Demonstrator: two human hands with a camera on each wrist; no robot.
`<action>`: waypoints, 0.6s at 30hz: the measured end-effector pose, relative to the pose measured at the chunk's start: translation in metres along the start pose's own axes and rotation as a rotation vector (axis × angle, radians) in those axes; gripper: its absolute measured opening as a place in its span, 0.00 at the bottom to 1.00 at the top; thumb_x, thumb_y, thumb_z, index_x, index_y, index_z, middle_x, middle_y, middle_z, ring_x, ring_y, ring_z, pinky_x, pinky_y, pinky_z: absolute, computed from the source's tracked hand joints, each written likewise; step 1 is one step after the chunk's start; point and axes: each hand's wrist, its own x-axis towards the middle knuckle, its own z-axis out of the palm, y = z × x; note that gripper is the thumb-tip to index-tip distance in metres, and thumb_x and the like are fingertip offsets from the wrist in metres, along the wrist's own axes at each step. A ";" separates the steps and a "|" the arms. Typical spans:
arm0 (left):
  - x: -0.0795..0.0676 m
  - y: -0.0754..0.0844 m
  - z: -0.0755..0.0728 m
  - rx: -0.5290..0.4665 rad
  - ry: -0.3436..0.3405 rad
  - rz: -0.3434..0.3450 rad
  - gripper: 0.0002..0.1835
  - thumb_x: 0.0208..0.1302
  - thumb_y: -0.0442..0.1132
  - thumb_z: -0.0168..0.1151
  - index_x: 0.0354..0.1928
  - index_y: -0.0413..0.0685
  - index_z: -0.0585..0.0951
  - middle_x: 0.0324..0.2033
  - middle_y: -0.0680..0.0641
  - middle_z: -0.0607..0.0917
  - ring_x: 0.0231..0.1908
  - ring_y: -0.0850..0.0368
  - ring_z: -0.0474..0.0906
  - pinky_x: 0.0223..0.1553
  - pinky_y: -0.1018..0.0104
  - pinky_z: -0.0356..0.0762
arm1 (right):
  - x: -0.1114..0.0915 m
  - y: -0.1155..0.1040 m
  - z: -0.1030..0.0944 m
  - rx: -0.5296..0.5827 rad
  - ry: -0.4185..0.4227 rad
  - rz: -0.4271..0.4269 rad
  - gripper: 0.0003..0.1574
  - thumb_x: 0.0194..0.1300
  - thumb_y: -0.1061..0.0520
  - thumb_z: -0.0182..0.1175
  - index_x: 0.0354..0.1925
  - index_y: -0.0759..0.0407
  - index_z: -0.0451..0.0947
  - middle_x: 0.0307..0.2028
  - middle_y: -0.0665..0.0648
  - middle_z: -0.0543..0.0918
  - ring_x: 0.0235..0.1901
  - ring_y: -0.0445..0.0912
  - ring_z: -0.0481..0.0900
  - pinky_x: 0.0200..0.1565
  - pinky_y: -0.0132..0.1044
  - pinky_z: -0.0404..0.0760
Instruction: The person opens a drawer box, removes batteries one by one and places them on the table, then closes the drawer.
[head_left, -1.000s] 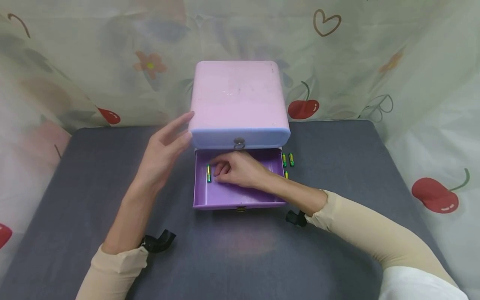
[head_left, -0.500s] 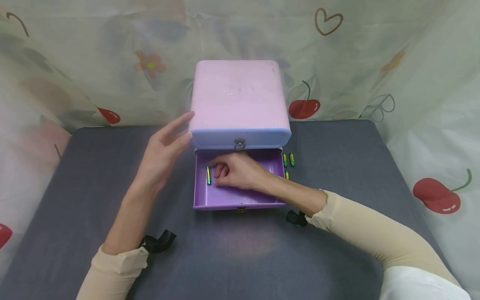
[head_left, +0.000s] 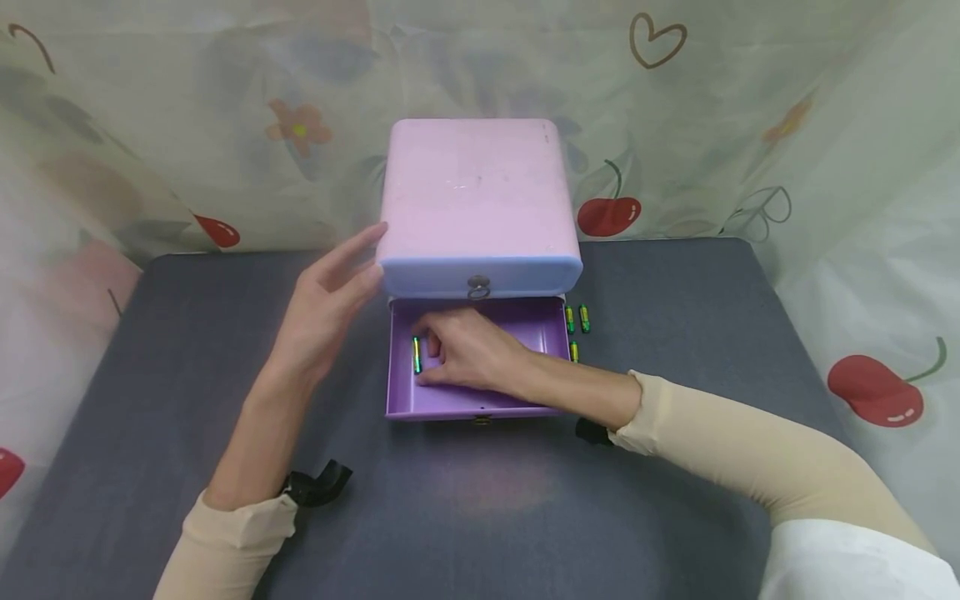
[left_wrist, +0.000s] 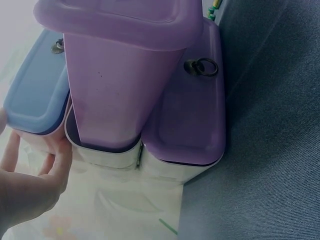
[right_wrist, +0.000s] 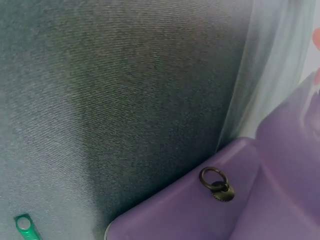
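Observation:
A small drawer cabinet (head_left: 480, 187) with a pink top and a blue upper drawer stands on the grey table. Its purple middle drawer (head_left: 525, 398) is pulled out. My right hand (head_left: 476, 350) reaches inside that drawer, thumb and index finger at the two ends of a green and yellow battery (head_left: 417, 356) near the left wall. The contact itself is too small to see clearly. My left hand (head_left: 322, 304) rests its straight fingertips against the cabinet's left side; the left wrist view shows this hand (left_wrist: 32, 187) beside the blue drawer (left_wrist: 40, 85). The right wrist view shows no hand.
Three more batteries lie on the table right of the open drawer, one a loose battery (head_left: 584, 318) at the far right. Below, a purple bottom drawer (left_wrist: 192, 110) with a ring pull (left_wrist: 202, 67) is closed. A patterned curtain (head_left: 300, 192) hangs behind the table.
The battery has shifted slightly toward the drawer's front. My right thumb and index finger have spread and moved left to its ends. My left hand stays in place.

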 end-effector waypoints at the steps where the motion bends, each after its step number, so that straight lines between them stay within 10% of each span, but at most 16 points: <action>1: 0.000 0.000 0.000 0.002 0.000 -0.001 0.25 0.71 0.32 0.59 0.69 0.45 0.72 0.70 0.44 0.69 0.63 0.51 0.72 0.64 0.65 0.67 | 0.000 0.000 0.000 -0.004 0.003 -0.002 0.30 0.49 0.50 0.79 0.48 0.58 0.81 0.28 0.47 0.81 0.29 0.37 0.77 0.36 0.29 0.76; 18: 0.000 0.001 0.001 0.016 0.005 -0.015 0.25 0.71 0.34 0.59 0.69 0.47 0.73 0.69 0.45 0.69 0.64 0.51 0.71 0.64 0.65 0.67 | -0.001 0.004 0.000 0.024 0.007 -0.035 0.26 0.53 0.54 0.75 0.49 0.60 0.81 0.28 0.47 0.83 0.28 0.36 0.78 0.35 0.27 0.76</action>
